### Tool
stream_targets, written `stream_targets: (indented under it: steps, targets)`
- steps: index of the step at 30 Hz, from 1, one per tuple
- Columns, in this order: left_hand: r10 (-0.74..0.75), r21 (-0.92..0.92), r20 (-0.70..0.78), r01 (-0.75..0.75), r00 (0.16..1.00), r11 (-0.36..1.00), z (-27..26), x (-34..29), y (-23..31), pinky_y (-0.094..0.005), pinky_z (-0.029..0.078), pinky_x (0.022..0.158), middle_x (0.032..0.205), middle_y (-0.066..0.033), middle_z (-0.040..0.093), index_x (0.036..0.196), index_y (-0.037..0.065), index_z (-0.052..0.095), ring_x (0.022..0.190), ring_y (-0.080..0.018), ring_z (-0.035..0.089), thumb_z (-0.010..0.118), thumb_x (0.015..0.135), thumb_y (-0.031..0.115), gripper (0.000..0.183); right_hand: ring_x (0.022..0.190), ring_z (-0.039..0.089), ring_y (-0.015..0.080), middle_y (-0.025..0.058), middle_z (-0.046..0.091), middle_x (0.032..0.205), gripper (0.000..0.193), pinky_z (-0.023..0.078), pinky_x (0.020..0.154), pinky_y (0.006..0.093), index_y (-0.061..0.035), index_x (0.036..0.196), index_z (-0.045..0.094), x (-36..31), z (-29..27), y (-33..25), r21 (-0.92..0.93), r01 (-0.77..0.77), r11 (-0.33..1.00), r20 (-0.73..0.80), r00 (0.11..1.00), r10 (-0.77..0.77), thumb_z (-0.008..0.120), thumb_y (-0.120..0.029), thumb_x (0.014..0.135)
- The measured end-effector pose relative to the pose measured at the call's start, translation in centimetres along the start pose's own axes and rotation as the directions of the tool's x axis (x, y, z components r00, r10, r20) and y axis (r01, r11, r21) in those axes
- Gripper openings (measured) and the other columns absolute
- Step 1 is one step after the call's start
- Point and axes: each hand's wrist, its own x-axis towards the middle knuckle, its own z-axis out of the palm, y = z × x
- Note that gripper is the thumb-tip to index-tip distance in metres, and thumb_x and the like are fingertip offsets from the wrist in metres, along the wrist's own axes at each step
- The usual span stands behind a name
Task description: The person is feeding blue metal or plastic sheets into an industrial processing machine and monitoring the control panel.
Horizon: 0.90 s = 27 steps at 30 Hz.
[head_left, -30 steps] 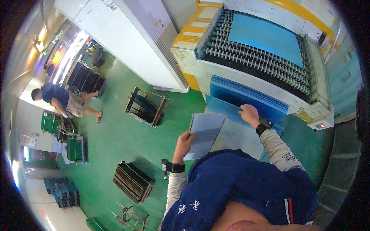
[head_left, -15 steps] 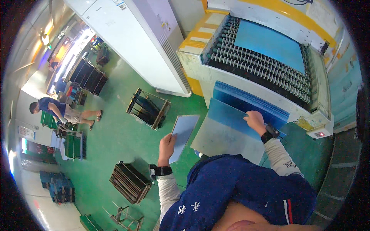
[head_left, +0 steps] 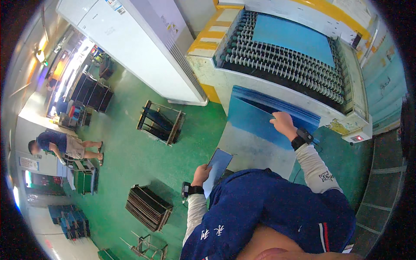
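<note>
My left hand (head_left: 201, 174) is closed on the edge of a thin blue-grey panel (head_left: 219, 164), held tilted low in front of my body. My torso hides its lower part. My right hand (head_left: 284, 124) pinches the top edge of a large blue sheet (head_left: 255, 128), which leans toward me and shades to grey (head_left: 242, 151) lower down. Behind it stands a stack of blue sheets (head_left: 251, 96) against the front of a roller conveyor machine (head_left: 277, 71). Another blue sheet (head_left: 294, 39) lies flat on the rollers.
Left of the machine rises a tall white cabinet (head_left: 143, 47). Racks stand on the green floor: one holding dark panels (head_left: 160, 122), one with several stacked boards (head_left: 149, 208), and a bare metal frame (head_left: 145, 247). Far left, another person (head_left: 65, 145) bends over a green crate (head_left: 82, 180).
My left hand has moved right and down with the panel, closer to my body. My right hand still holds the sheet's top edge. The other person has shifted slightly, and the whole view has turned a little.
</note>
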Motion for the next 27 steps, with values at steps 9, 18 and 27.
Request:
stream_targets:
  steps: [9, 18, 27]
  targets:
    - [-0.1, 0.201, -0.08, 0.114, 0.992, 0.973, 3.2, -1.7, -3.2, -0.0492, 0.047, 0.075, 0.089, -0.0274, 0.062, 0.095, 0.0, 0.063, 0.09, -0.0442, 0.059, 0.057, 0.085, 0.033, 0.036, 0.097, 0.057, 0.0332, 0.0122, 0.061, 0.104, 0.035, 0.045, 0.082, 0.0447, -0.0087, 0.111, 0.057, -0.4, 1.6, -1.0, -0.075, 0.021, 0.997, -0.252, 0.967, -0.04, 0.059, -0.003, 0.077]
    - [-0.114, 0.067, -0.034, 0.116, 0.993, 0.991, 5.5, -0.4, -5.9, -0.043, 0.048, 0.069, 0.081, -0.0242, 0.064, 0.087, 0.0, 0.065, 0.08, -0.039, 0.064, 0.06, 0.078, 0.026, 0.028, 0.11, 0.05, 0.0307, 0.0116, 0.055, 0.115, 0.042, 0.039, 0.092, 0.0455, -0.008, 0.117, 0.058, -2.4, 1.3, -1.5, -0.129, 0.027, 0.991, -0.338, 0.938, -0.07, 0.057, -0.002, 0.075]
    - [-0.06, -0.109, 0.042, 0.065, 0.997, 0.992, 5.9, -1.6, -4.1, -0.0346, 0.049, 0.068, 0.082, -0.0147, 0.07, 0.097, -0.001, 0.068, 0.075, -0.0192, 0.065, 0.065, 0.076, 0.017, 0.028, 0.112, 0.046, 0.0309, 0.0113, 0.05, 0.121, 0.046, 0.036, 0.095, 0.0448, -0.0045, 0.122, 0.056, -2.9, 2.4, -1.0, -0.128, -0.014, 0.992, -0.33, 0.943, -0.029, 0.059, -0.002, 0.075]
